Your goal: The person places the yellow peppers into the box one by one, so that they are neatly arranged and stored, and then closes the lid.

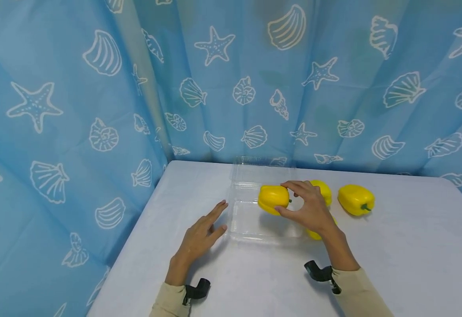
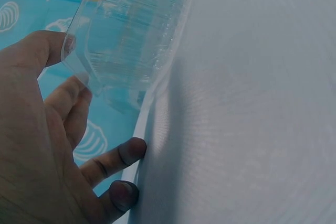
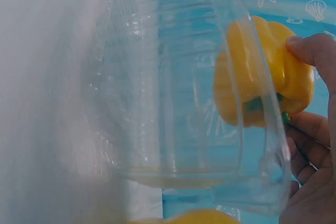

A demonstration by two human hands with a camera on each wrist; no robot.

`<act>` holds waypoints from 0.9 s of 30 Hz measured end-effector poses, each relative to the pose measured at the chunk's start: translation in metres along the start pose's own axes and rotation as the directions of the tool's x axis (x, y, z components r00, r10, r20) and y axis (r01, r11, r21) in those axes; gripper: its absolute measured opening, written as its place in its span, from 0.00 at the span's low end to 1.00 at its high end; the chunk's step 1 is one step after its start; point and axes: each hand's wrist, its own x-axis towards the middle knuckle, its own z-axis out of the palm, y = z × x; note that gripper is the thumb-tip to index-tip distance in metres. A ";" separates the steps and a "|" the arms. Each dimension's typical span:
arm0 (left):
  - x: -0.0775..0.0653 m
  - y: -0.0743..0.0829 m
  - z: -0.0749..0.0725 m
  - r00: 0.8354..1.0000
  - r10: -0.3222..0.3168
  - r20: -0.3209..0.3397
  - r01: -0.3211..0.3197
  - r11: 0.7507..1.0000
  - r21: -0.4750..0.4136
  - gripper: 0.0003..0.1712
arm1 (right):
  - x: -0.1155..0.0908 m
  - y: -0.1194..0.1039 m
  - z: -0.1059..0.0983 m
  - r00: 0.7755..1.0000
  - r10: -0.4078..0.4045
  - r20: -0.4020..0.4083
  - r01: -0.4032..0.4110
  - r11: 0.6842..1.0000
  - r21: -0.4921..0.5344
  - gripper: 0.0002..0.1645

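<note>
Yellow pepper sits pinched in my right fingers over the clear container; my left fingers spread beside its rim.

Clear rectangular plastic container: on white cloth-covered table, between left hand, at its left edge, and right hand. First yellow blocky bell pepper: over container, in right fingertips. Second yellow blocky bell pepper: just beyond right hand, partly hidden. Third yellow blocky bell pepper: partly hidden by right wrist. Fourth yellow blocky bell pepper: right of right hand. Blue shell-print curtain: beyond both hands, behind table.
</note>
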 end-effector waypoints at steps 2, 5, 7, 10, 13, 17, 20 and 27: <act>0.001 -0.001 0.000 1.000 -0.004 0.006 0.004 1.000 0.005 0.35 | 0.001 -0.002 0.001 1.000 0.004 0.002 -0.004 1.000 0.012 0.38; 0.002 -0.001 0.001 1.000 -0.012 0.008 0.011 1.000 0.006 0.35 | 0.003 -0.003 0.004 1.000 0.014 0.017 -0.015 1.000 0.016 0.38; 0.002 0.000 0.001 1.000 -0.019 0.006 0.019 1.000 0.013 0.35 | 0.004 -0.004 0.006 0.999 0.020 0.025 -0.021 1.000 0.020 0.39; 0.001 0.002 0.001 1.000 -0.030 0.001 0.030 0.999 0.012 0.35 | 0.006 -0.004 0.010 0.999 0.020 0.036 -0.021 0.999 0.026 0.39; 0.001 0.003 0.000 0.999 -0.037 0.006 0.037 0.999 0.012 0.35 | 0.008 -0.006 0.013 0.999 0.011 0.032 -0.013 0.999 0.037 0.37; 0.000 0.002 -0.001 0.999 -0.034 0.013 0.033 0.999 0.008 0.35 | 0.010 -0.006 0.019 0.999 0.005 0.040 -0.007 0.999 0.042 0.37; 0.000 0.001 -0.001 0.999 -0.029 0.014 0.029 1.000 0.011 0.35 | 0.012 -0.006 0.023 0.999 0.002 0.048 -0.004 0.999 0.038 0.37; 0.001 0.001 -0.002 1.000 -0.013 0.010 0.012 1.000 0.019 0.36 | 0.017 -0.006 0.033 0.998 -0.002 0.067 -0.001 0.999 0.044 0.37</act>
